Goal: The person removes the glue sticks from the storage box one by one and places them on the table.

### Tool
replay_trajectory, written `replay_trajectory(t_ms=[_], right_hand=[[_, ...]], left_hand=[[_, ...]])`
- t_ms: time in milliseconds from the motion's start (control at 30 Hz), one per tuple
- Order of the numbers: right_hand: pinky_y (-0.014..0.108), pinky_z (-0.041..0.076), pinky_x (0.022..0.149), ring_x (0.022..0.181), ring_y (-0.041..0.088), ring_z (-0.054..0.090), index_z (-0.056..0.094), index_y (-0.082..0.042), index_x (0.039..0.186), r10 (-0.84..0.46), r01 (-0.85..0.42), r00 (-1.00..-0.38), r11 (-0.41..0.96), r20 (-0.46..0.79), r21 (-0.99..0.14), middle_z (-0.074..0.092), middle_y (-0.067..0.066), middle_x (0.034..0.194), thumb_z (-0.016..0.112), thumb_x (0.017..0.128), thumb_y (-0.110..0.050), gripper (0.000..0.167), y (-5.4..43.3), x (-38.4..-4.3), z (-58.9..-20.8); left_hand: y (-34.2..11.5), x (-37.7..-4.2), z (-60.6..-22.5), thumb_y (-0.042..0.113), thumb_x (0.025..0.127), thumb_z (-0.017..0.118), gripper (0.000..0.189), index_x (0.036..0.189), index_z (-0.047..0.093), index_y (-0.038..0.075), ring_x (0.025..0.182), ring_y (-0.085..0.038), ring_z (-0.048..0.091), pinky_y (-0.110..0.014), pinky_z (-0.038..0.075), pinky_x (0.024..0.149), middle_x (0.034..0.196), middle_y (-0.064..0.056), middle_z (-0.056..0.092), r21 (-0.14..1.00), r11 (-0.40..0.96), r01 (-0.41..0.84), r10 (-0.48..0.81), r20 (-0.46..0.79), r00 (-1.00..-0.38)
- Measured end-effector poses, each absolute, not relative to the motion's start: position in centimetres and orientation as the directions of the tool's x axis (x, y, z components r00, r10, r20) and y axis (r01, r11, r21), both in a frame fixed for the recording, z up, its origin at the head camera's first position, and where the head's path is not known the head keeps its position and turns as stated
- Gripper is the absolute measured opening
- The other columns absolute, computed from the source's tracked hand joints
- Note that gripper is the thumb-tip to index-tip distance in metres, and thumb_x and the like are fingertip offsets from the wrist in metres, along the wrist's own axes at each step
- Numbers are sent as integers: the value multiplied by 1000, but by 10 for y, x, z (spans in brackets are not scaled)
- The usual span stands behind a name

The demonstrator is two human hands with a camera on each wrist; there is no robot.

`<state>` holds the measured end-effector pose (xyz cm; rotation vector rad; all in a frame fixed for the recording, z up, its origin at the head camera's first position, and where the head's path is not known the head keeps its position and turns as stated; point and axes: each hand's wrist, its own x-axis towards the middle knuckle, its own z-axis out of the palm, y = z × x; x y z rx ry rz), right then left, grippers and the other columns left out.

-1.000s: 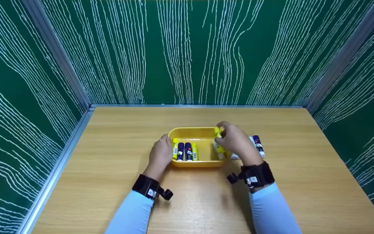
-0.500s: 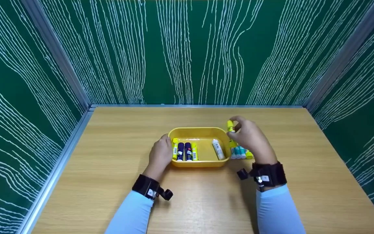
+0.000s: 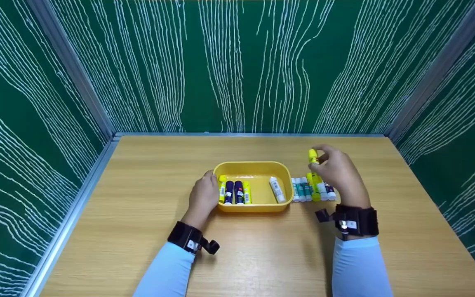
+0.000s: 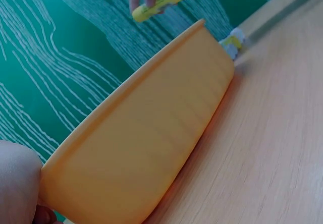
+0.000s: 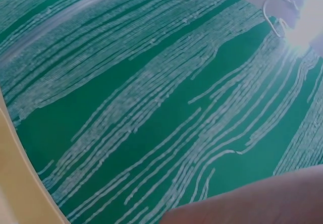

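A yellow plastic tub point(image 3: 254, 208) stands on the table, and my left hand point(image 3: 204, 194) grips its left end at the rim. Inside the tub, two yellow and two dark blue glue sticks point(image 3: 239, 192) lie side by side at the left, and a white glue stick point(image 3: 277, 189) lies slanted at the right. My right hand point(image 3: 338, 170) pinches a yellow glue stick point(image 3: 313, 156) between thumb and fingers, raised over a row of glue sticks point(image 3: 302, 189) beside the tub. The left wrist view shows that held yellow stick point(image 4: 159, 4) up beyond the tub's rim.
The row right of the tub has white-and-green, yellow and dark blue sticks close together. A wooden table point(image 3: 138, 231) bears everything, walled by green panels point(image 3: 254, 66) with white streaks. In the right wrist view, the tub's edge point(image 5: 20, 183) shows at lower left.
My right hand has lifted the yellow glue stick out of the tub and carried it rightward over the row. The white stick stays behind in the tub. My left hand has not moved.
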<state>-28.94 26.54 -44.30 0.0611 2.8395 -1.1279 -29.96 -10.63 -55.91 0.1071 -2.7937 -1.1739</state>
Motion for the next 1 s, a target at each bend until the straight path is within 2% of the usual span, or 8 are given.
replay_trajectory(t_ms=[233, 500, 833, 1000], right_hand=[[56, 65, 103, 126, 48, 69, 42, -9, 175, 49, 94, -995, 734, -86, -673, 59, 37, 154, 66, 112, -18, 68, 288, -292, -453], [65, 58, 113, 140, 54, 59, 38, -4, 176, 87, 154, -987, 727, -133, -669, 52, 41, 161, 61, 112, -16, 69, 314, -297, -469], [68, 52, 121, 141, 52, 54, 32, -4, 178, 131, 282, -953, 715, -273, -640, 45, 42, 167, 57, 114, -16, 69, 329, -308, -487], [74, 43, 128, 150, 52, 47, 29, -4, 179, 153, 346, -927, 695, -341, -630, 37, 39, 175, 56, 117, -19, 69, 333, -314, -499]], left_hand=[[-106, -300, -559, 28, 123, 40, 48, 151, 66, 0, 133, -45, 74, -62, 62, 110, 142, -27, 76, 716, 697, -33, -111, 63, -992], [-106, -298, -559, 28, 123, 40, 48, 152, 65, 0, 135, -46, 74, -62, 60, 112, 144, -27, 76, 721, 692, -33, -114, 64, -991], [-107, -298, -559, 27, 123, 41, 48, 153, 65, 0, 129, -47, 76, -64, 62, 106, 142, -27, 76, 713, 701, -11, -103, 87, -991], [-107, -297, -559, 27, 122, 42, 47, 154, 65, 1, 128, -49, 76, -65, 63, 104, 143, -27, 76, 707, 707, -3, -101, 97, -990]])
